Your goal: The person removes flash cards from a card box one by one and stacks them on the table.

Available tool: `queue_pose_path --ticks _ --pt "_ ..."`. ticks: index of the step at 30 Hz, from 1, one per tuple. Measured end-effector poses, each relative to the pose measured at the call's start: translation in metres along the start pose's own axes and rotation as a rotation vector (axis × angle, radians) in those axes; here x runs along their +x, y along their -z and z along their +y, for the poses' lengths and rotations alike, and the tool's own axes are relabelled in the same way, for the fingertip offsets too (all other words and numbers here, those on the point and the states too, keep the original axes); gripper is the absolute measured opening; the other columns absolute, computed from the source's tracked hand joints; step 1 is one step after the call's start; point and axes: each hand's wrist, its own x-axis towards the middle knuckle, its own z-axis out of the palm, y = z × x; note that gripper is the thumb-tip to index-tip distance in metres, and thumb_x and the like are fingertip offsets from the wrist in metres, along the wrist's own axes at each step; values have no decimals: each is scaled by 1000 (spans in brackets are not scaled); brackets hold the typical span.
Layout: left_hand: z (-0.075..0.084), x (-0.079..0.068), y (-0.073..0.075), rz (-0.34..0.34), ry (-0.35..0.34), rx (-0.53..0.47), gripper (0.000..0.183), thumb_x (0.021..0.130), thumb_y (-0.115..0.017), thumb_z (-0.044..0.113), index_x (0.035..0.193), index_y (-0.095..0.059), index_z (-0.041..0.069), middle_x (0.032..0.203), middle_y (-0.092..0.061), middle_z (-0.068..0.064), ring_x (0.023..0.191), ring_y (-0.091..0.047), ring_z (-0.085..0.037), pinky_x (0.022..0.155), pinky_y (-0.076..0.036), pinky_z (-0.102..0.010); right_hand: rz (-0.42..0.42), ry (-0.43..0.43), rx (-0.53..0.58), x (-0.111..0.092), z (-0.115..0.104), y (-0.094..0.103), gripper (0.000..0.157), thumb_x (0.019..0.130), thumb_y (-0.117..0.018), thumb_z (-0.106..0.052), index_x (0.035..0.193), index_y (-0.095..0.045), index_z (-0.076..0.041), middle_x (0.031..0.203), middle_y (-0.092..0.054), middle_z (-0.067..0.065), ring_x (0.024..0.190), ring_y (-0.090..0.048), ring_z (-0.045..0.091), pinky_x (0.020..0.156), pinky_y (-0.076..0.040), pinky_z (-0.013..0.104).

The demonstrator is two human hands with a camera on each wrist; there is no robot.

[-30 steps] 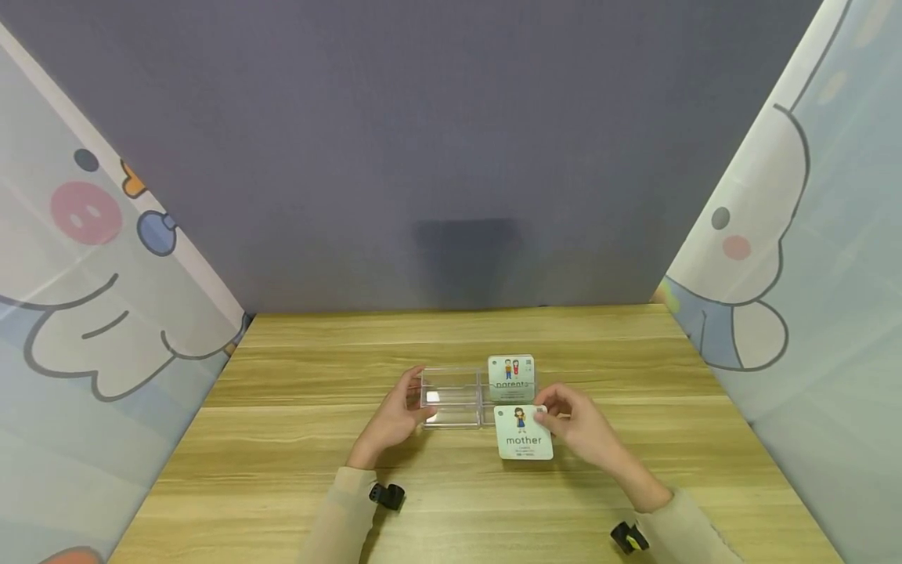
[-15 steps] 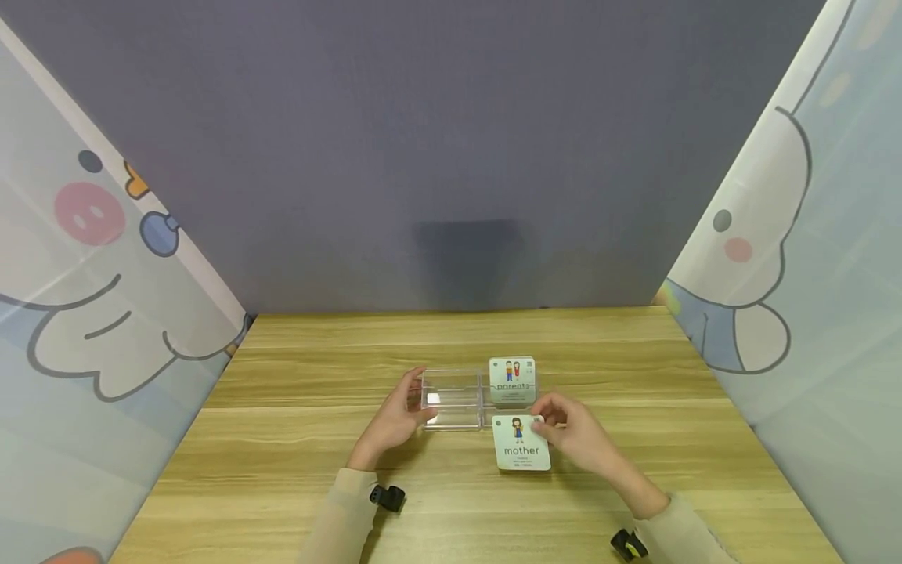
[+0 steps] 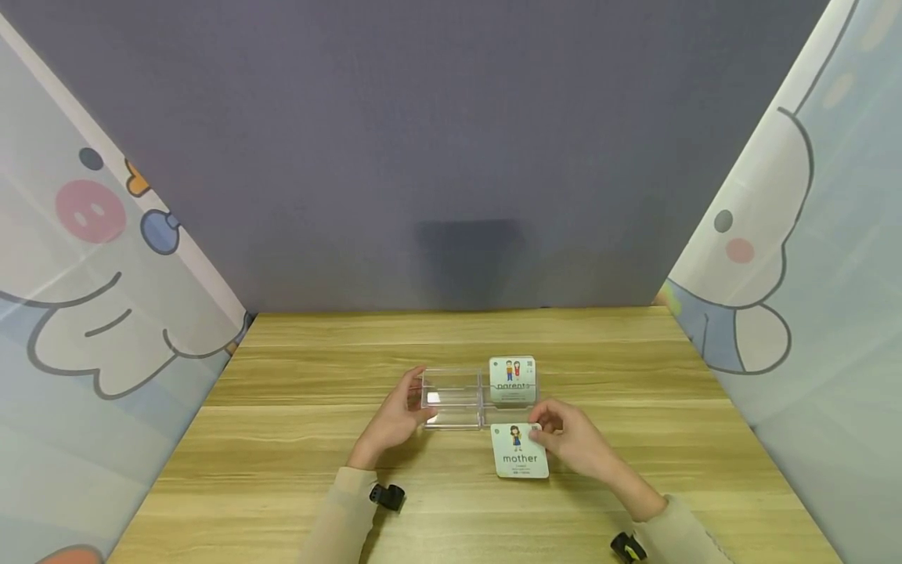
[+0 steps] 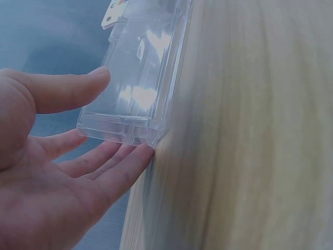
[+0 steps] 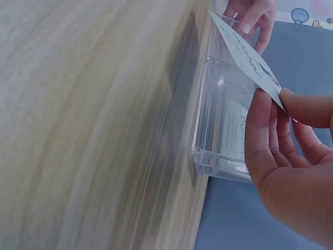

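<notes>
My right hand [image 3: 574, 440] pinches a square white flashcard [image 3: 520, 460] by its upper right corner, between thumb and fingers. It reads "mother" under a drawing of a girl. In the right wrist view, this card [image 5: 244, 57] tilts in front of a clear plastic card holder [image 5: 208, 109]. My left hand [image 3: 393, 419] holds the left end of that holder [image 3: 451, 398], thumb at the front and fingers at the end. From the left wrist, the fingertips [image 4: 138, 156] show against the holder's end wall. A "parents" flashcard [image 3: 512, 374] stands in the holder's rear right compartment.
The holder stands on a wood-grain table [image 3: 317, 352]. Behind it rises a dark grey panel [image 3: 451, 157]. Cartoon-printed curtains hang at the left [image 3: 84, 313] and right [image 3: 810, 313]. A small black camera is worn on each wrist.
The right hand has drawn the "mother" flashcard toward the front of the table, away from the holder, and slightly left. My left hand stays at the holder's left end.
</notes>
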Motion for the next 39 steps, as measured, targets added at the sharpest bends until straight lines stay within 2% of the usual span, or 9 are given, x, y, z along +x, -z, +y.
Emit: queue_pose_path --ticks 11,17,24,29,33,39 --pt "1 0 0 -4 2 -1 78 94 -73 8 159 -27 5 146 -44 -25 133 -46 -44 108 -46 -55 -63 -10 31 0 1 -5 15 89 -71 3 100 -64 -4 87 -62 6 74 -61 15 55 -59 34" --pt "0 0 0 0 0 -5 78 94 -73 7 158 -28 5 146 -44 -25 133 -46 -45 108 -46 -55 -77 -16 61 -1 1 -7 15 89 -72 2 101 -64 -1 84 -62 6 72 -60 15 53 -58 34" --pt "1 0 0 2 -2 0 78 94 -73 6 158 -28 4 144 -45 -25 132 -46 -44 108 -46 -54 -39 -20 -124 1 4 -13 17 87 -74 2 98 -65 -8 81 -61 -3 72 -58 10 56 -55 25" --pt "1 1 -1 2 6 -2 78 94 -72 5 158 -28 5 145 -45 -25 133 -46 -43 108 -46 -54 -6 38 -255 1 1 -15 19 84 -78 1 96 -67 -9 79 -57 -8 70 -53 5 59 -51 22" --pt "-1 1 0 2 4 2 78 94 -72 5 158 -28 5 145 -45 -25 132 -46 -44 108 -46 -55 -4 77 -325 1 0 -16 19 83 -79 2 95 -67 -8 80 -55 -8 70 -50 4 59 -49 21" --pt "0 0 -1 -5 3 3 78 95 -71 5 159 -27 5 145 -44 -25 132 -47 -43 107 -46 -54 -21 78 -407 0 1 -19 19 83 -79 -2 96 -67 -9 82 -53 -8 72 -48 5 60 -47 21"
